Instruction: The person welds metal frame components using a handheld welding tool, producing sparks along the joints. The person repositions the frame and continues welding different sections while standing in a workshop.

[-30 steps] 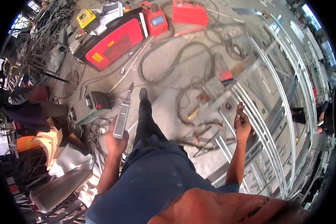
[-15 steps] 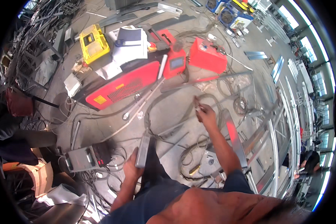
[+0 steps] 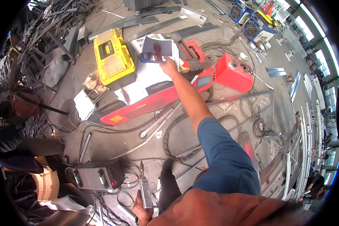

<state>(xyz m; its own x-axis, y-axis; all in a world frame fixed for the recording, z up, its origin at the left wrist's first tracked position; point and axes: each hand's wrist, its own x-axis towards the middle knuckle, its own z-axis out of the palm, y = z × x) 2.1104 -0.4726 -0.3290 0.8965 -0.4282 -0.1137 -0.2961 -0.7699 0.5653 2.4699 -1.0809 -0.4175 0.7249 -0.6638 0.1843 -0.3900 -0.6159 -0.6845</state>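
far left: grey box (image 3: 94, 177) with handles and a red display, on the floor. right of and above it, yellow case (image 3: 113, 56), just beside the papers. next, low in view: left hand (image 3: 141, 211), fingers wrapped round grey handheld tool (image 3: 145, 194), narrow tip pointing away from the body. judgement: a firm hold low on the body is sound; keep the tip clear of the dark-clad leg (image 3: 169, 184) just right of it, and the arm quiet while the other one reaches. mid view: red cabinet (image 3: 137, 109), white papers (image 3: 150, 77) spread over its top. blue round item (image 3: 145, 57) lies just left of dark brown object (image 3: 157, 51), which is over the dark sheet (image 3: 168, 48) among the papers. shape suggests glasses; unconfirmed. right hand (image 3: 170, 67) has its fingers drawn narrow at the near end of that object, seemingly a light pinch. judgement: light pressure suits something thin; keep it level, fingertips clear of the blue item, wrist high enough not to drag loose sheets. right: red box (image 3: 229, 77), well apart from both hands
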